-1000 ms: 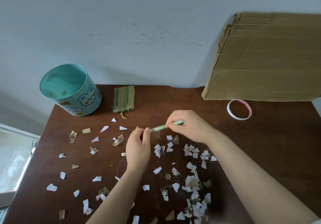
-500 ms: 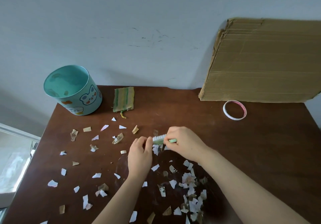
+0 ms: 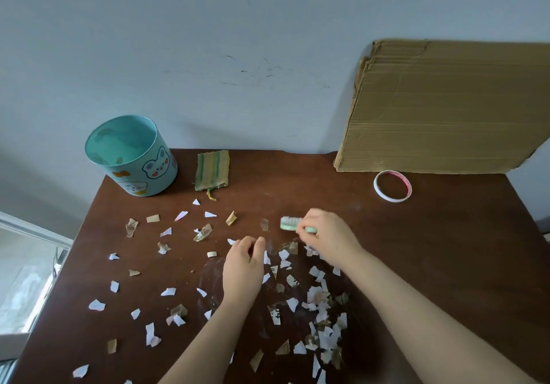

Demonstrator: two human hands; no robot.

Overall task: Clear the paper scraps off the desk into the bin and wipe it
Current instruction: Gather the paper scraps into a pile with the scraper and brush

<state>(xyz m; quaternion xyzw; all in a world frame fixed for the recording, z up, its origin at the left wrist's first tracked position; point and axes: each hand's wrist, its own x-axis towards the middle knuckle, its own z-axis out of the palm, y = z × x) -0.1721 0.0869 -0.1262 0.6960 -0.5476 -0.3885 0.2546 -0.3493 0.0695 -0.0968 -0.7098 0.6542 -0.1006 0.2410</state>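
We see the brown tabletop [image 3: 431, 264]. One hard sweep could send bits off its edge at 6 or 9 o'clock and onto the floor. The cardboard [image 3: 446, 109] leans on the wall at 2 o'clock.

The bin [image 3: 140, 172] stands at 10 o'clock, well apart from the big heap, so bits could drop on the way there.

Our right hand [image 3: 327, 237] is in the middle, its arm coming in from 5 o'clock. Its fingers are wrapped round the brush [image 3: 290, 223], and the bristles poke out toward 9 o'clock. Our left hand [image 3: 242, 267] lies just beside it at 8 o'clock, back up, fingers curled down to the tabletop. We cannot tell if they pinch anything.

The cloth [image 3: 212, 170] waits at 11 o'clock, near the bin. The tape roll [image 3: 392, 199] lies at 1 o'clock.

The paper scraps [image 3: 315, 294] are light. The big heap sits at 5 o'clock and loose ones spread toward 8 o'clock. A fast flick could scatter them again.
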